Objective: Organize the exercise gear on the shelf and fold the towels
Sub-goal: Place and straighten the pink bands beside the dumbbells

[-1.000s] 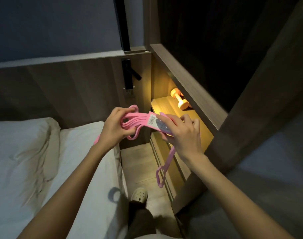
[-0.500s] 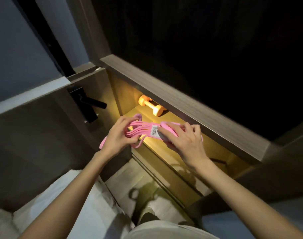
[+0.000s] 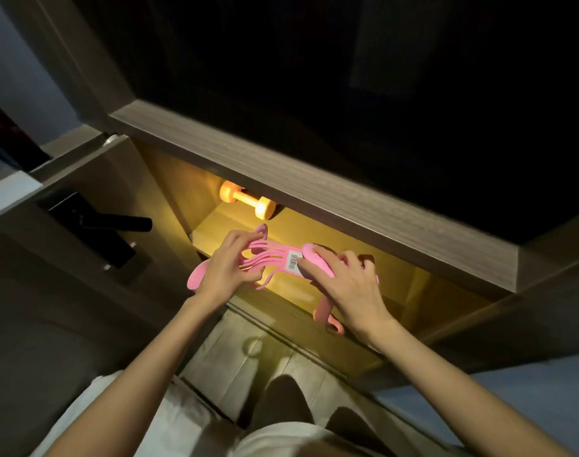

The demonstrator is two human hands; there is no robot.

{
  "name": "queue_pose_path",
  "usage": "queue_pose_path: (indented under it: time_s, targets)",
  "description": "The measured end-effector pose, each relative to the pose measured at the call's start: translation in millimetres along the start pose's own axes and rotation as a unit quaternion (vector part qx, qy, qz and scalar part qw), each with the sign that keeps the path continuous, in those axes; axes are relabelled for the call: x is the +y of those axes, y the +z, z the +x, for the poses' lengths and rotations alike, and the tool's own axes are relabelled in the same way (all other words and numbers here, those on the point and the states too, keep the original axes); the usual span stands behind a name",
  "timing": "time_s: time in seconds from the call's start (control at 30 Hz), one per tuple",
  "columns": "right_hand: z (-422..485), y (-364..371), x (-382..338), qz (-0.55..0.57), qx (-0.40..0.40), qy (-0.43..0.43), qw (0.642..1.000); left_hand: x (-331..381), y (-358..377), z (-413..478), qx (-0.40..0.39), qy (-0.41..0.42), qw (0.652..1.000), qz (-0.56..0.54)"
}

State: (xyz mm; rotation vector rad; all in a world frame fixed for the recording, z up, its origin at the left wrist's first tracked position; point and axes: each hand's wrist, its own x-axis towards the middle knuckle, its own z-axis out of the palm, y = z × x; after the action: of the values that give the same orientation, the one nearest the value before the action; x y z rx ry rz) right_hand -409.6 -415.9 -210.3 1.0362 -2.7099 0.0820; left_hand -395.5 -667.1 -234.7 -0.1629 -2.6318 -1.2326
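head view: pink bands (image 3: 275,258) held between both hands just above the lit shelf (image 3: 403,282). left hand (image 3: 225,268) curls round the loose loops, right hand (image 3: 344,282) pinches the labelled end, a strap dangling below it. orange dumbbell (image 3: 247,201) sits at the shelf's back.

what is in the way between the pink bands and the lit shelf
Nothing visible. The left hand and right hand hold the pink bands just over the lit shelf; the orange dumbbell lies farther back, apart from them.
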Motion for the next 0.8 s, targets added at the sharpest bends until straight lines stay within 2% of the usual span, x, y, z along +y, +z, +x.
queue_pose_path:
  time_s: [0.17,0.37,0.53,0.67,0.73,0.8]
  targets:
    - [-5.0,16.3,-2.8,-0.006,-0.025,0.063,0.998,-11.4,13.5,16.9,-0.046,0.014,0.999,0.018]
    - [6.3,38.9,-9.3,-0.074,0.017,0.138,0.987,-42.3,25.0,57.5,-0.099,0.036,0.994,0.030]
    - [21.4,56.9,-16.1,-0.075,0.024,0.212,0.974,-69.5,37.4,80.1,-0.173,0.039,0.984,-0.001]
    - [21.0,93.1,-17.3,-0.078,0.014,0.242,0.967,-101.9,59.8,88.2,-0.174,0.068,0.982,0.003]
    - [19.1,114.8,-15.5,-0.097,0.047,0.236,0.966,-119.8,72.6,92.1,-0.157,0.083,0.984,-0.002]
    - [17.3,137.3,-13.1,-0.095,0.095,0.225,0.965,-137.8,87.0,96.0,-0.125,0.142,0.982,0.000]
